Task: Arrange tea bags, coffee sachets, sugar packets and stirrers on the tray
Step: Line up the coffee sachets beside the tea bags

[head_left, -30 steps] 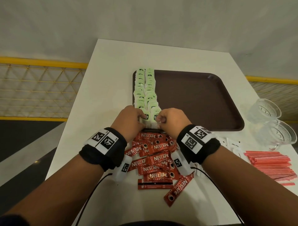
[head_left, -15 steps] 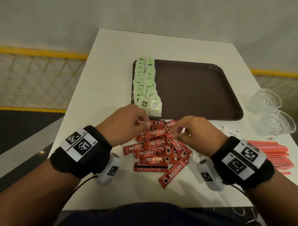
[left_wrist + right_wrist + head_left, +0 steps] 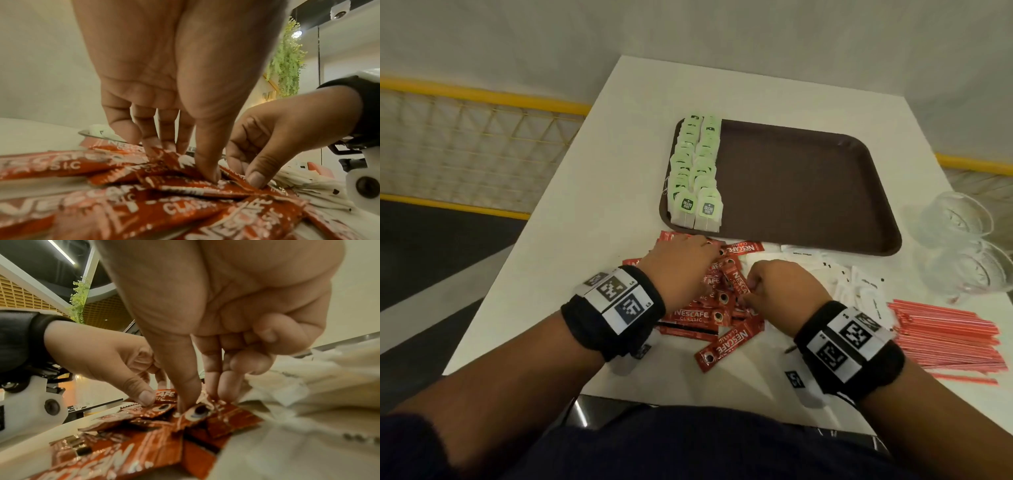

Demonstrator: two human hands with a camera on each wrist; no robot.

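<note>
— Why are both hands down in the sachets?

— They lie crossed over one another in a heap on the worktop, so I can't just lift a neat stack. My left hand has its fingers and thumb pressed down around a sachet near the top of the pile, starting to pinch it. My right hand pinches the end of another sachet between thumb and two fingers; its other fingers are curled out of the way.

— And where do they go?

— Onto the tray, just beyond my fingertips. The tea bags already stand in two overlapped rows along its left edge, beyond my left hand, which I judge leaves the middle free for a sachet row beside them.

— What's beyond that?

— Sugar packets lie just right of my right hand, the stirrers further right by the wrist, and two glass cups past them. All are off the tray, so those come later.
</note>
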